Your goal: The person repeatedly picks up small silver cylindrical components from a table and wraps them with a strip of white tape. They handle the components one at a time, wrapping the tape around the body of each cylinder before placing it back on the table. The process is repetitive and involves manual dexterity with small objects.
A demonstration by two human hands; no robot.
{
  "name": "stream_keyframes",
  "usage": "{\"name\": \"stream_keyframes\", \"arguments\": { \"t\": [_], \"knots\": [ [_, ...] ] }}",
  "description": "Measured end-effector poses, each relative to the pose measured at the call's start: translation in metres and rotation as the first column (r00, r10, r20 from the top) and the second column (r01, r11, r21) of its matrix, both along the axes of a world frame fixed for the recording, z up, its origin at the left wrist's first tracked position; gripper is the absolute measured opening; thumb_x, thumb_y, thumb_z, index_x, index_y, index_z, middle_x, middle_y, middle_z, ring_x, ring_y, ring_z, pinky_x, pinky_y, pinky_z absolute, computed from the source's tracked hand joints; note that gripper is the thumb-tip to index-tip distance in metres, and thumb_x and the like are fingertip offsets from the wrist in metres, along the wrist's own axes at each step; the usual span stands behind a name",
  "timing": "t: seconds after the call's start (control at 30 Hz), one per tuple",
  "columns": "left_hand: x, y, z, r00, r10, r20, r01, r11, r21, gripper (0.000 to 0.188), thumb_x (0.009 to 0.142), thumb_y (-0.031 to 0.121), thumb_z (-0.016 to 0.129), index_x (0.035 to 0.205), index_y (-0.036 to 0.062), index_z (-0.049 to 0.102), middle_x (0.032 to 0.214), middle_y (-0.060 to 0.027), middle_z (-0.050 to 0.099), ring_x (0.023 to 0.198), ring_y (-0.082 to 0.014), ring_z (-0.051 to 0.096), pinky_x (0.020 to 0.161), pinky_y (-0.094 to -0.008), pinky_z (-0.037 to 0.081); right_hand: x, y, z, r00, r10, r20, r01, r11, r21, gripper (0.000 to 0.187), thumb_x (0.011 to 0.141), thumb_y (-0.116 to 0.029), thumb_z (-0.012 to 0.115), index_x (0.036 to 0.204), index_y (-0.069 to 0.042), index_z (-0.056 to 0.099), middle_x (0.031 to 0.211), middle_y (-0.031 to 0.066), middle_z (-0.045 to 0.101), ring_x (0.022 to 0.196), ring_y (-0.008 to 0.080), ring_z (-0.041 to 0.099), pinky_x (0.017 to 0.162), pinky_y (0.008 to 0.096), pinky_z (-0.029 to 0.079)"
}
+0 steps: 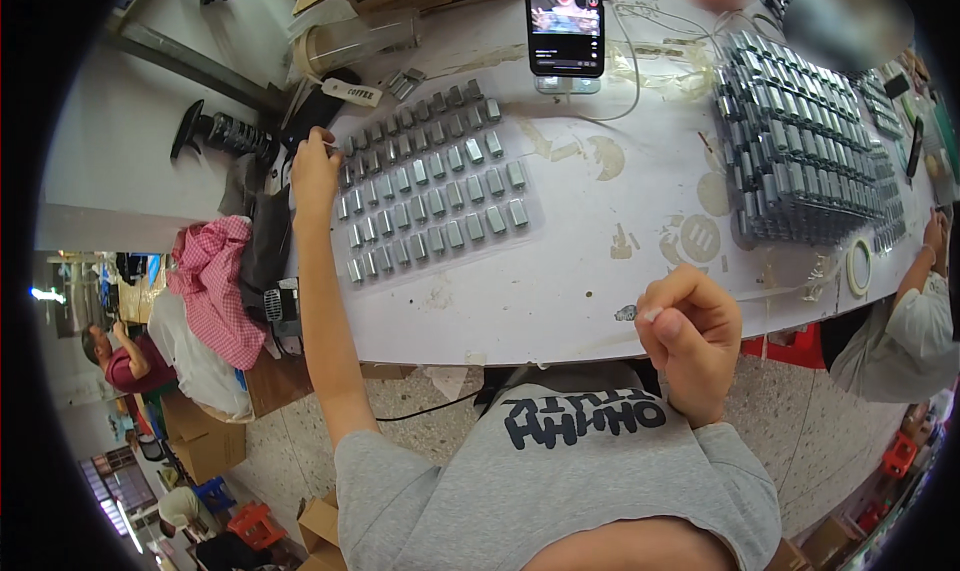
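A clear plastic tray (430, 273) lies on the left part of the table, with rows of small silvery metal pieces (437, 202) standing in it. My left hand (316, 176) is at the tray's far left edge, fingers curled together beside the end of a row; what they grip is hidden. Nearer to me, over the table's front edge, my right hand (697, 339) is closed in a pinch. A tiny whitish bit (653, 314) shows between its thumb and forefinger, too small to name.
A phone (566, 26) stands upright at the back, its cable trailing right. Stacked trays (800, 141) of similar metal pieces rise at the right, near a tape roll (859, 266) and another person's arm (920, 261). A clear tube (365, 41) and a checked cloth (215, 281) are at the left.
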State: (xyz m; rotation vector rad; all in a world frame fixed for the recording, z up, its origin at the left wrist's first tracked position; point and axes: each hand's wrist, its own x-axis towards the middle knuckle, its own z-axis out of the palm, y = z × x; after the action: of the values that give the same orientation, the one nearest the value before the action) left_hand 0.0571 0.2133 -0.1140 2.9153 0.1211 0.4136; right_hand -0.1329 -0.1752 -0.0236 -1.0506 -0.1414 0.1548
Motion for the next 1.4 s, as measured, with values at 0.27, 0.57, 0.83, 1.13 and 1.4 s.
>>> {"name": "stream_keyframes", "arguments": {
  "t": [0.27,0.57,0.83,1.13,1.4],
  "knots": [
    [-0.017,-0.007,0.007,0.989,0.137,-0.056,-0.112,0.942,0.317,0.015,0.076,0.009,0.057,0.087,0.002,0.051,0.084,-0.0163,0.057,0.079,-0.0324,0.057,0.069,-0.0397,0.045,-0.004,-0.004,-0.003,0.995,-0.097,0.011,0.097,0.995,-0.016,0.012,0.085,-0.011,0.053,0.085,0.001,0.054,0.064,0.0002,0.05,0.051,0.0032,0.04,0.045,0.0159,0.029],
    [-0.127,-0.127,0.073,0.971,-0.189,0.148,0.221,0.462,-0.859,0.025,0.084,0.005,0.049,0.107,-0.0036,0.05,0.085,-0.0094,0.059,0.08,-0.0133,0.057,0.069,-0.0242,0.045,-0.002,-0.011,0.005,0.988,-0.105,0.117,0.116,0.989,-0.096,0.009,0.085,-0.007,0.052,0.086,0.001,0.054,0.069,0.0019,0.052,0.055,0.0037,0.045,0.048,0.0164,0.034],
    [-0.186,-0.201,0.077,0.926,-0.34,0.166,0.136,-0.111,-0.984,0.025,0.089,0.011,0.044,0.111,0.0003,0.043,0.085,-0.0121,0.058,0.067,-0.0096,0.056,0.059,-0.0199,0.047,-0.014,0.011,0.022,0.981,0.132,0.138,-0.072,0.924,-0.376,0.011,0.083,-0.006,0.054,0.089,0.003,0.051,0.074,0.0047,0.056,0.067,0.0063,0.054,0.059,0.018,0.043],
    [-0.208,-0.227,0.111,0.739,-0.5,0.452,0.546,0.05,-0.836,0.041,0.085,0.001,0.046,0.123,-0.0016,0.033,0.072,-0.0022,0.047,0.06,-0.0047,0.043,0.054,-0.0163,0.035,-0.019,0.01,0.05,0.944,0.204,0.261,-0.085,0.911,-0.403,0.01,0.082,-0.008,0.057,0.083,0.002,0.054,0.071,0.0045,0.058,0.062,0.0063,0.054,0.054,0.0183,0.042],
    [-0.217,-0.219,0.117,0.646,-0.604,0.467,0.683,0.185,-0.707,0.052,0.078,-0.006,0.052,0.125,-0.0055,0.031,0.127,-0.0193,0.039,0.103,-0.0216,0.052,0.077,-0.0273,0.048,-0.023,0.008,0.058,0.973,0.154,0.17,-0.088,0.935,-0.343,0.012,0.075,-0.005,0.062,0.073,0.003,0.053,0.065,0.0038,0.055,0.055,0.0045,0.047,0.049,0.0162,0.033]
  ]
}}
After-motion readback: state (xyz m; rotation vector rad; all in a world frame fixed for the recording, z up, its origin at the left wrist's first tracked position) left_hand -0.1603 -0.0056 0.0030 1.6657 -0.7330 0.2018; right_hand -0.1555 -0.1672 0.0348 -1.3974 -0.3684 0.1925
